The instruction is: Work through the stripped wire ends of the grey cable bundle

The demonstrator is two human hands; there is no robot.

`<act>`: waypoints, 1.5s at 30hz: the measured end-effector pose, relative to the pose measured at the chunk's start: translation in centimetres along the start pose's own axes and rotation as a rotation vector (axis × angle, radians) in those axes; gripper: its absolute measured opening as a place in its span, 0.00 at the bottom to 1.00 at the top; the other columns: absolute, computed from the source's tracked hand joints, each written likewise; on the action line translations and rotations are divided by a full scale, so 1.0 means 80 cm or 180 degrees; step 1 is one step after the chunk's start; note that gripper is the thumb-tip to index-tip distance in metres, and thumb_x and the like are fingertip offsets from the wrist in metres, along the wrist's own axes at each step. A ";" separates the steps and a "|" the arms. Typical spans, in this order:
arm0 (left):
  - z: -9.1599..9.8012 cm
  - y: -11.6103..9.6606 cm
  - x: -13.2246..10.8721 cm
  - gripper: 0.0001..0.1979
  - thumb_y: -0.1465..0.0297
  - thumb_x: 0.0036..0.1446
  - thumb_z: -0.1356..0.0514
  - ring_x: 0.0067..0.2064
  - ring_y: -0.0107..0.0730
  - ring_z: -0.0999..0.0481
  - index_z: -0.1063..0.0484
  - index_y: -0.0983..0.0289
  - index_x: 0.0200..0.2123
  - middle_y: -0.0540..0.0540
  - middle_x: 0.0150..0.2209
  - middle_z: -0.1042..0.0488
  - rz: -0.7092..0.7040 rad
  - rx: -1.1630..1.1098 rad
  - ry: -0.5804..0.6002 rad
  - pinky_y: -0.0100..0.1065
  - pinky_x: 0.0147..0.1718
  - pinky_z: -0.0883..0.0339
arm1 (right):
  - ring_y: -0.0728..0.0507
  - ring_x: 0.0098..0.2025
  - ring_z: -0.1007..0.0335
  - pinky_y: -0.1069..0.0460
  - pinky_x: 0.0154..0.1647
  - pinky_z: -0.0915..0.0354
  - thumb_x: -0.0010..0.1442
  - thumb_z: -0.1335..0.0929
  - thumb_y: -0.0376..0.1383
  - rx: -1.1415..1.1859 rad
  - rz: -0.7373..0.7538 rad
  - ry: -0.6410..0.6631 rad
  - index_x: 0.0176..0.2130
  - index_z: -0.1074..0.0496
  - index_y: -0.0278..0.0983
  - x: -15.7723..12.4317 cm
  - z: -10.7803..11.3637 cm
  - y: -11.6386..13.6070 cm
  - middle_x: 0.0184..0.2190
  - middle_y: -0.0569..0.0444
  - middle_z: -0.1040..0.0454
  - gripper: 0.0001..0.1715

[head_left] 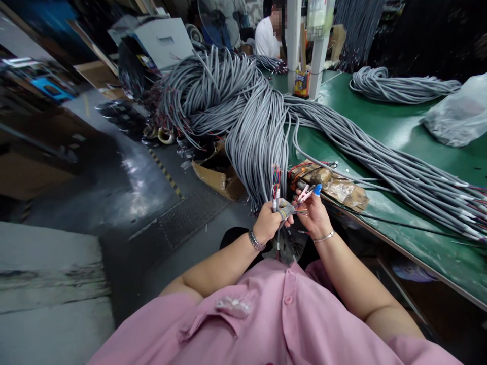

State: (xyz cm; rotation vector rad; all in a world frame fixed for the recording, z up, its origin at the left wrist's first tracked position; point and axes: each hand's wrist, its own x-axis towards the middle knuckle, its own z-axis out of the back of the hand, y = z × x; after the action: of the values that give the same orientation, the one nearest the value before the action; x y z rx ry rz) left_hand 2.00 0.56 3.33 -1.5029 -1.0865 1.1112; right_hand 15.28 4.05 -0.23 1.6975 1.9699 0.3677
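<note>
My left hand [271,221], with grey covering on some of its fingers, is closed around a few grey cables. Their stripped ends [276,183] stand up above it in red, green and other colours. Thin bare wire ends [301,211] also stick out to the right, between the two hands. My right hand [316,217] has a blue cover on its thumb tip and pinches a small pink-and-white tool [303,194]; its exact kind is too small to tell. Behind my hands hangs a thick bundle of grey cables [261,137].
A wooden block [348,191] lies at the edge of the green table [407,248]. More grey cables [365,147] stretch along the tabletop, near a plastic bag [460,111]. An open cardboard box [216,175] is on the floor. Behind a white post [292,48] sits another person [267,36].
</note>
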 end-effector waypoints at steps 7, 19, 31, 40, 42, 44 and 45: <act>0.009 0.000 -0.008 0.14 0.61 0.50 0.35 0.20 0.24 0.31 0.31 0.66 0.24 0.52 0.20 0.27 -0.0094 0.0034 0.0122 0.26 0.20 0.37 | 0.49 0.27 0.31 0.53 0.28 0.31 0.54 0.33 0.60 -0.0024 -0.0188 0.0240 0.33 0.29 0.40 -0.010 0.008 0.001 0.33 0.55 0.23 0.26; 0.005 -0.005 -0.006 0.14 0.62 0.47 0.34 0.18 0.25 0.31 0.31 0.66 0.23 0.51 0.19 0.28 -0.0070 -0.0263 -0.0017 0.27 0.19 0.37 | 0.50 0.25 0.32 0.54 0.27 0.32 0.56 0.29 0.48 -0.0263 -0.0045 0.0037 0.31 0.27 0.38 -0.020 -0.001 0.015 0.30 0.54 0.22 0.15; 0.000 0.004 0.004 0.13 0.63 0.48 0.35 0.18 0.24 0.32 0.31 0.66 0.24 0.51 0.18 0.27 -0.0040 -0.0270 -0.0094 0.27 0.19 0.36 | 0.49 0.24 0.32 0.53 0.28 0.31 0.54 0.27 0.46 -0.0072 -0.0003 0.0023 0.29 0.26 0.39 -0.008 0.007 0.002 0.27 0.57 0.23 0.14; 0.002 -0.001 0.000 0.12 0.63 0.47 0.35 0.18 0.24 0.31 0.31 0.66 0.24 0.51 0.18 0.27 -0.0018 -0.0229 -0.0043 0.26 0.19 0.37 | 0.49 0.24 0.32 0.53 0.25 0.31 0.53 0.25 0.45 0.0013 0.0076 -0.0087 0.30 0.25 0.38 -0.009 0.004 0.002 0.26 0.57 0.22 0.13; 0.001 -0.002 0.000 0.13 0.63 0.47 0.35 0.18 0.24 0.31 0.31 0.66 0.24 0.51 0.19 0.27 -0.0023 -0.0199 -0.0046 0.26 0.19 0.37 | 0.49 0.24 0.31 0.53 0.26 0.31 0.52 0.25 0.45 0.0021 0.0103 -0.0069 0.30 0.25 0.38 -0.009 0.006 0.000 0.26 0.57 0.22 0.13; 0.000 -0.002 0.000 0.13 0.62 0.46 0.35 0.18 0.24 0.31 0.31 0.66 0.24 0.51 0.18 0.27 -0.0023 -0.0174 -0.0082 0.27 0.19 0.37 | 0.49 0.24 0.31 0.54 0.27 0.31 0.52 0.25 0.45 0.0032 0.0092 -0.0063 0.30 0.25 0.37 -0.009 0.006 0.000 0.26 0.57 0.22 0.14; -0.001 -0.002 0.001 0.13 0.62 0.46 0.35 0.18 0.24 0.32 0.31 0.66 0.24 0.51 0.18 0.27 -0.0019 -0.0172 -0.0102 0.27 0.19 0.37 | 0.50 0.24 0.31 0.54 0.27 0.31 0.52 0.25 0.45 0.0038 0.0078 -0.0066 0.31 0.24 0.36 -0.009 0.006 0.000 0.26 0.56 0.22 0.14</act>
State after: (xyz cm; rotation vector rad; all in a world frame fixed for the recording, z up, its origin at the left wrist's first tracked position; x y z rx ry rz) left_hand 2.05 0.63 3.46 -1.5276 -1.1504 1.1130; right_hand 15.59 3.30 -0.51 1.7273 1.9419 0.3463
